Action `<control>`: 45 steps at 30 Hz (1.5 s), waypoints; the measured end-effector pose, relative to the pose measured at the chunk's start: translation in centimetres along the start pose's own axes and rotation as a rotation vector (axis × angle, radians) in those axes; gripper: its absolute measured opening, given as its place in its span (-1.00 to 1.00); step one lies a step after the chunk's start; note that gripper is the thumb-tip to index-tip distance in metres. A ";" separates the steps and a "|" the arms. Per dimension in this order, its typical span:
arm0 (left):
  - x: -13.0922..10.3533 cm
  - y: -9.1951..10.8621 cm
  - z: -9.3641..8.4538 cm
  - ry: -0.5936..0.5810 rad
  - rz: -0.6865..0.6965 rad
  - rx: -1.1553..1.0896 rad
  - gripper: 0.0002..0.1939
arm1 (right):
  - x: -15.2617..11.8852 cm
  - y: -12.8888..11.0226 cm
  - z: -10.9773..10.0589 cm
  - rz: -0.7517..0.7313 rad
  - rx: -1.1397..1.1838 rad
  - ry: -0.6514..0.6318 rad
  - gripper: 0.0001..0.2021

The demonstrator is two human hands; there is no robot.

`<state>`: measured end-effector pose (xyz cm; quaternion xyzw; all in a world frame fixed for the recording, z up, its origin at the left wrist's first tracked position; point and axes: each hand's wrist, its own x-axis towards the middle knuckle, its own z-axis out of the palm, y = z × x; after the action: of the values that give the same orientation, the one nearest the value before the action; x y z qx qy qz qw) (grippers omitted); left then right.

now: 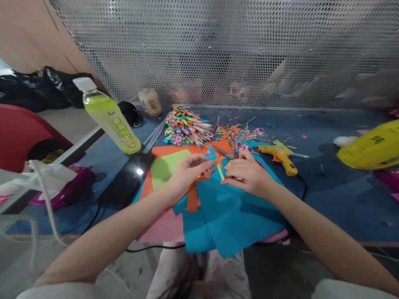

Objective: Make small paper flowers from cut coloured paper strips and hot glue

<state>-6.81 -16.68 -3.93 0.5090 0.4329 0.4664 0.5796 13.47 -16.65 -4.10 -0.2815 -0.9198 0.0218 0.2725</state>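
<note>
My left hand (193, 169) is closed in a pinch, thumb against fingertips, on a small piece of orange paper (210, 170). Opposite it, my right hand (247, 173) curls inward with fingers together; what lies between them is hidden. Scissors (225, 153) show their blades just beyond the right hand, which covers part of the handles, so I cannot tell whether it grips them. Between the hands is a light green paper strip (220, 171). Beneath are blue sheets (240, 216), an orange strip (192, 198) and a light green sheet (163, 168).
Behind the hands stand a cone of folded, many-coloured paper pieces (187, 128) and a heap of paper scraps (237, 135). A yellow glue gun (279, 158) lies right, its cord trailing frontward. At left are a green drink bottle (109, 116) and a black lit device (124, 182). Perforated metal (218, 54) rises behind.
</note>
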 end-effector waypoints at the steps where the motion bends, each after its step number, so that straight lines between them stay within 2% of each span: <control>1: 0.0 0.0 0.1 0.006 0.007 0.009 -0.77 | 0.0 0.0 0.0 0.008 -0.002 0.001 -0.65; 5: -0.2 0.0 0.2 -0.008 0.027 0.027 -0.78 | 0.2 -0.2 0.0 0.065 -0.007 0.001 -0.57; 11: -0.3 -0.6 0.3 -0.068 0.055 0.061 -0.80 | 0.1 -0.1 0.3 0.119 -0.026 0.108 -0.55; 21: -0.4 -0.9 0.3 -0.145 0.101 0.027 -0.83 | 0.1 -0.4 0.4 0.170 -0.012 0.135 -0.46; 28: -0.6 -0.5 0.7 -0.094 0.043 0.015 -0.78 | -0.2 -0.1 0.7 0.215 -0.020 0.142 -0.48; 33: -0.5 -0.5 0.5 -0.120 0.050 0.025 -0.80 | -0.1 -0.5 0.1 0.253 0.061 0.139 -0.48; 37: -0.1 -0.5 0.3 -0.066 -0.086 -0.088 -0.76 | 0.0 -0.9 -1.0 0.318 0.165 0.170 -0.55; 41: 0.3 -0.4 0.1 -0.103 -0.269 -0.346 -0.73 | -0.1 -0.5 -1.0 0.350 0.110 0.281 -0.84; 44: 0.2 -0.3 0.2 -0.155 -0.355 -0.453 -0.67 | 0.0 -0.2 -0.5 0.215 0.096 0.242 -0.62; 45: 0.1 -0.2 0.2 -0.182 -0.383 -0.462 -0.62 | 0.0 -0.1 -0.3 0.163 0.098 0.218 -0.61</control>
<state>-6.54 -16.62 -4.13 0.3128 0.3499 0.3873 0.7936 13.52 -16.78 -3.81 -0.3424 -0.8566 0.0583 0.3815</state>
